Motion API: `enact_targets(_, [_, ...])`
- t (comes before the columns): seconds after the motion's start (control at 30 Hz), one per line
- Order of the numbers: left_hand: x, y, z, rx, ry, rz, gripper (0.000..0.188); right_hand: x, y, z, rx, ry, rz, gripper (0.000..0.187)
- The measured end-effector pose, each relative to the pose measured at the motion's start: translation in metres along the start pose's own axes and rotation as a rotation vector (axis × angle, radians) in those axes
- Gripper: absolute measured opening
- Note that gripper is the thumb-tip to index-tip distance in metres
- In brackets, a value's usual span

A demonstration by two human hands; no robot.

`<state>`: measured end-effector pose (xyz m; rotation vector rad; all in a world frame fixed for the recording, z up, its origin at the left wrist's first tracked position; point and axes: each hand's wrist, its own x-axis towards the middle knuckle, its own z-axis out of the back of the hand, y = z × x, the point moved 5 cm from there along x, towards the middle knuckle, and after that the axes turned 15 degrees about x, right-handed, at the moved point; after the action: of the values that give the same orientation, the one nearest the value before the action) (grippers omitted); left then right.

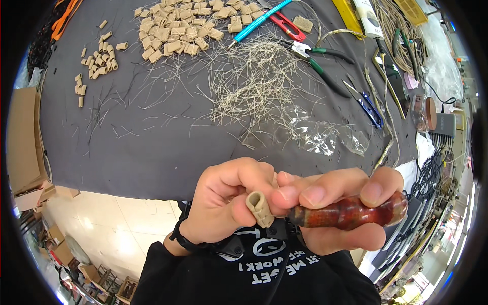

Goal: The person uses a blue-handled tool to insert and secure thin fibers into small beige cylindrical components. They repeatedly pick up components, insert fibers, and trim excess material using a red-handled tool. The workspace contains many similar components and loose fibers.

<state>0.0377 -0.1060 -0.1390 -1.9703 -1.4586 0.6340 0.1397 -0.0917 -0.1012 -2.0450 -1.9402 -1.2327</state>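
Close in front of my chest, my left hand [223, 195] pinches a small tan rolled tube [260, 209] between its fingers, one open end facing up. Its material looks like leather. The fingers of my right hand [345, 195] wrap round a glossy red-brown turned handle [351, 213] with a dark collar. Its working end points left at the tube and is hidden behind the fingers, so the kind of tool does not show. Both hands meet at the fingertips beside the tube.
Tan pieces lie in a big pile [178, 30] and a smaller group [104, 61] on the grey table [127, 162]. Thread clippings [254, 86], a blue pen [262, 21], red snips [287, 25], green-handled pliers [328, 76], blue snips [373, 112] and clear plastic [320, 137] lie beyond my hands.
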Motion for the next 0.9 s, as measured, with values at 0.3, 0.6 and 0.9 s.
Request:
enact_targets(0.3, [-0.0018,-0.0017,0.0006,0.052,0.001,0.02,0.031,-0.0007,-0.0025,-0.0072,0.014,0.0,0.085,0.038])
enact_targets(0.6, [-0.0027,-0.0021,0.0005,0.055,-0.043,0.061,0.029,-0.0023,-0.0025,-0.0063,0.016,-0.015,0.131,0.037])
enact_targets(0.9, [-0.0014,-0.0012,0.0021,0.081,-0.101,0.06,0.03,0.0019,0.0007,-0.0088,-0.181,0.054,0.093,0.036])
